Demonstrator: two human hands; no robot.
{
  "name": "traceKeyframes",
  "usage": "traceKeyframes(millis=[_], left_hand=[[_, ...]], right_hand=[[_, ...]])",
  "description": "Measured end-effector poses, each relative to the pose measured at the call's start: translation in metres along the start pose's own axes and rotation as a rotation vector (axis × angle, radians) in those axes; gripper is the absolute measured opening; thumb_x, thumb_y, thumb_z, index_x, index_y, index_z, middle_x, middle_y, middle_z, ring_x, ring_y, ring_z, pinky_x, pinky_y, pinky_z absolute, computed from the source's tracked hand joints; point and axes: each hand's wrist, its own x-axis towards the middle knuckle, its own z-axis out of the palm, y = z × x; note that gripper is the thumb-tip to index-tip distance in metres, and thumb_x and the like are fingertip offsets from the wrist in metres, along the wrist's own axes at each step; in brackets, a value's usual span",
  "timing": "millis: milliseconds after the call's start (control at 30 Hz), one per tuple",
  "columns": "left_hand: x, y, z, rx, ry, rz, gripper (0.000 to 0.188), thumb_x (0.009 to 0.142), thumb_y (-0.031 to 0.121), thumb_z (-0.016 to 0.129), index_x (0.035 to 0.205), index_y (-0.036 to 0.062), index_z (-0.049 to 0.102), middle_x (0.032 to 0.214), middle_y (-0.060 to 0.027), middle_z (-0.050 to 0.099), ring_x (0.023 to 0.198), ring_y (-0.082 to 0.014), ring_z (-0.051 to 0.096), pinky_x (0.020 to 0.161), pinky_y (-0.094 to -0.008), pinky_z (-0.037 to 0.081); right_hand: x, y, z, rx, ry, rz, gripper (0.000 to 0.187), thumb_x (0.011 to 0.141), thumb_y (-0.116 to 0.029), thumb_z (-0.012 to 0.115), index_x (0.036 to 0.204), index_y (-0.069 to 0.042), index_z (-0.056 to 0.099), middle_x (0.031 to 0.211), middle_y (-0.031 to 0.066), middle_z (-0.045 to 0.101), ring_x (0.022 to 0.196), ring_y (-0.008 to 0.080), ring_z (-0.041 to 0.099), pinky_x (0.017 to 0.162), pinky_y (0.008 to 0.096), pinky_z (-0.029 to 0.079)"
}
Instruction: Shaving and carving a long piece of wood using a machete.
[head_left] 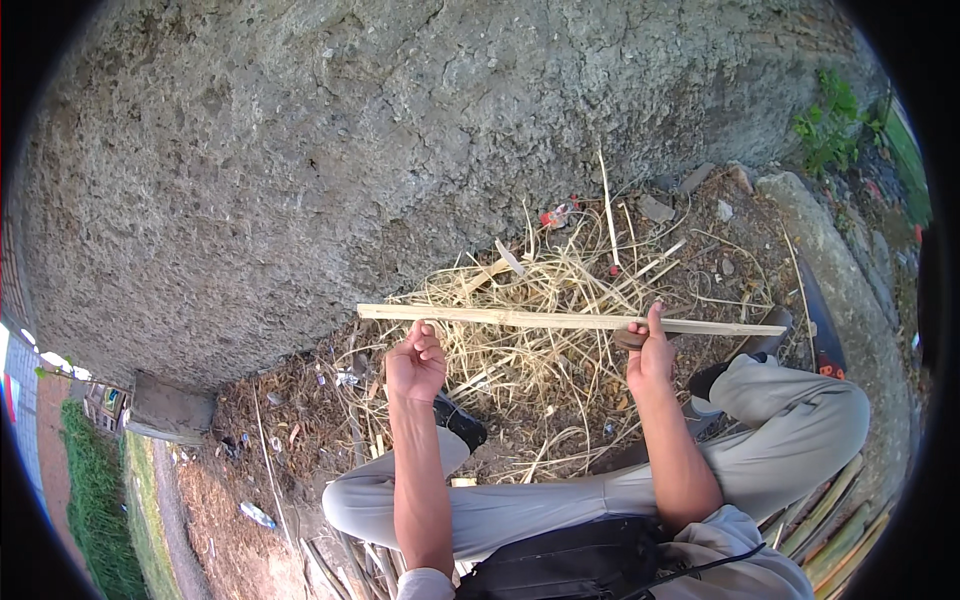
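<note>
A long pale split-bamboo strip lies crosswise in front of me, above my bent legs. My left hand is closed, its fingertips pinching the strip's lower edge near the left end. My right hand grips the strip right of its middle, thumb up across it. In that same hand sits a brown, rounded wooden handle. A dark, wide blade-like piece shows beyond it to the right; whether the two join is hidden. Beneath the strip spreads a pile of thin bamboo shavings.
A rough grey wall rises ahead. A dark flat blade with orange marking lies by a stone kerb on the right. Bamboo lengths lie at lower right. My black bag rests on my lap. Litter dots the soil.
</note>
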Motion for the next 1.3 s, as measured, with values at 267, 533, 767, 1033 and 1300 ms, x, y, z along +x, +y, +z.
traceKeyframes(millis=[267, 533, 767, 1033, 1300], left_hand=[[-0.002, 0.012, -0.002, -0.086, 0.000, -0.012, 0.015, 0.097, 0.011, 0.046, 0.095, -0.0014, 0.055, 0.082, -0.0085, 0.058, 0.059, -0.0085, 0.048, 0.051, -0.0204, 0.040], [-0.028, 0.066, -0.003, 0.154, -0.338, 0.328, 0.029, 0.099, 0.025, 0.047, 0.116, 0.0015, 0.050, 0.104, -0.0136, 0.059, 0.071, -0.0115, 0.058, 0.058, -0.0214, 0.049], [-0.014, 0.005, 0.014, 0.585, 0.064, 0.641, 0.080, 0.089, 0.056, 0.051, 0.142, 0.0037, 0.023, 0.147, -0.0219, 0.024, 0.135, -0.0348, 0.031, 0.106, -0.0566, 0.033], [-0.028, 0.005, 0.037, 0.109, -0.455, 0.622, 0.035, 0.092, 0.042, 0.052, 0.093, 0.0079, 0.059, 0.083, -0.0094, 0.058, 0.085, -0.0226, 0.056, 0.081, -0.0410, 0.045], [-0.132, 0.064, 0.104, 0.192, -0.628, 1.096, 0.048, 0.099, 0.028, 0.043, 0.053, 0.0153, 0.039, 0.044, 0.0038, 0.030, 0.035, -0.0068, 0.025, 0.034, -0.0242, 0.023]], right_hand=[[0.005, -0.003, -0.003, 0.023, 0.034, 0.013, 0.024, 0.090, -0.025, 0.065, 0.087, -0.006, 0.051, 0.068, -0.0007, 0.044, 0.063, 0.0128, 0.051, 0.066, 0.0264, 0.050], [0.015, -0.013, -0.006, 0.088, 0.085, -0.001, 0.024, 0.089, -0.024, 0.066, 0.089, -0.005, 0.052, 0.069, -0.0007, 0.045, 0.061, 0.0115, 0.050, 0.061, 0.0253, 0.051], [0.007, 0.003, -0.007, -0.018, -0.002, 0.041, 0.026, 0.088, -0.026, 0.068, 0.091, -0.005, 0.054, 0.069, -0.0011, 0.046, 0.060, 0.0116, 0.049, 0.061, 0.0251, 0.050], [-0.006, 0.013, 0.001, -0.165, -0.116, 0.129, 0.027, 0.086, -0.026, 0.071, 0.087, -0.004, 0.054, 0.069, -0.0010, 0.046, 0.060, 0.0117, 0.047, 0.059, 0.0272, 0.047], [-0.032, 0.012, 0.004, -0.658, -0.533, 0.296, 0.020, 0.086, -0.016, 0.069, 0.082, 0.000, 0.057, 0.077, 0.0082, 0.060, 0.065, 0.0121, 0.057, 0.060, 0.0274, 0.048]])
